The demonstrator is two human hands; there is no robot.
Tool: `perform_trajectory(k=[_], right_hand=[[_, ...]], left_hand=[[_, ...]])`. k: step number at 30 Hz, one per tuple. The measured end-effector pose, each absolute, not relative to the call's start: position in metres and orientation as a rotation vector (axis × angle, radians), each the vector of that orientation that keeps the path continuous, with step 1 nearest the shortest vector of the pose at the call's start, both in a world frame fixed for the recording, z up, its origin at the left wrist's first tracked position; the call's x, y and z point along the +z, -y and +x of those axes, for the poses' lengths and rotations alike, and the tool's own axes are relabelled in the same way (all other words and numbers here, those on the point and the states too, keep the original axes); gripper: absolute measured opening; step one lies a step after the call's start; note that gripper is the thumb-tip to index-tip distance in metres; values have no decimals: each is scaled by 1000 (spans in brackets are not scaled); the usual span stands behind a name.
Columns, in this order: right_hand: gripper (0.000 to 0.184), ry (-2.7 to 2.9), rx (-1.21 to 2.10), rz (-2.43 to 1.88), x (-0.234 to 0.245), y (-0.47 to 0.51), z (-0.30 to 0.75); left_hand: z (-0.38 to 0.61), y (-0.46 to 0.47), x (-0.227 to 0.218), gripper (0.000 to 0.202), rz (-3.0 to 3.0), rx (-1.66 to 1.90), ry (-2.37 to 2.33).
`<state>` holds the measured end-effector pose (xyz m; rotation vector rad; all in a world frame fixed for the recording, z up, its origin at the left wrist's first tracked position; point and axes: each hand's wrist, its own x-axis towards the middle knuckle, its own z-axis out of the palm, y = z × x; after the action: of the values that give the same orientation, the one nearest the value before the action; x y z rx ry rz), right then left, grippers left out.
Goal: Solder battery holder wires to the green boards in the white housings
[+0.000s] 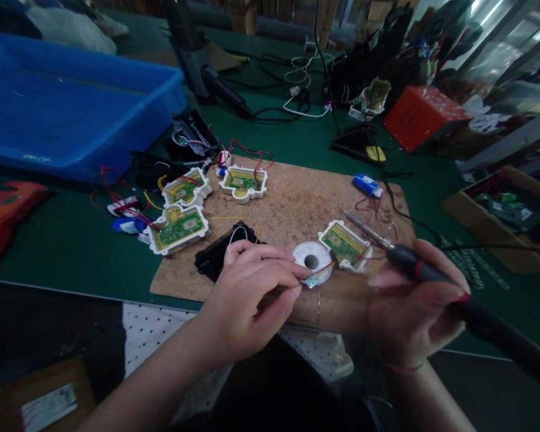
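Black-handled soldering iron [432,276] sits gripped in your right hand [414,318], its tip over the white case with a green board [345,243] on the cork mat [292,210]. Your left hand [247,306] pinches a small circuit piece [312,281] at its fingertips, just beside the solder spool [312,260] and left of that case.

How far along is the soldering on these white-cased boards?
Three wired white units lie grouped at the brown mat's left edge; whether they are finished cannot be told. In hand: the left hand pinches a small board, the right hand holds the soldering iron over a fourth unit.
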<state>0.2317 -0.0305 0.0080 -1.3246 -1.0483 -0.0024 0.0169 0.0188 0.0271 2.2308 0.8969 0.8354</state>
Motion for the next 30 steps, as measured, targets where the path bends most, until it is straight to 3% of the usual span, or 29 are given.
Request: perform_trajectory(k=[5,9,18,30], right_hand=[[42,994,-60,-1208,4,20,236],[34,983,17,-1023,3,15,240],[25,1027,151,-1030,9,21,236],[29,1068,108,-1027,5,18,234]], left_hand=[[17,-19,28,16,2243,833,-886],[16,-20,29,15,2231,830,-875],[15,-21,27,12,2217,851,-864],[16,-22,25,11,2216,877,-850]])
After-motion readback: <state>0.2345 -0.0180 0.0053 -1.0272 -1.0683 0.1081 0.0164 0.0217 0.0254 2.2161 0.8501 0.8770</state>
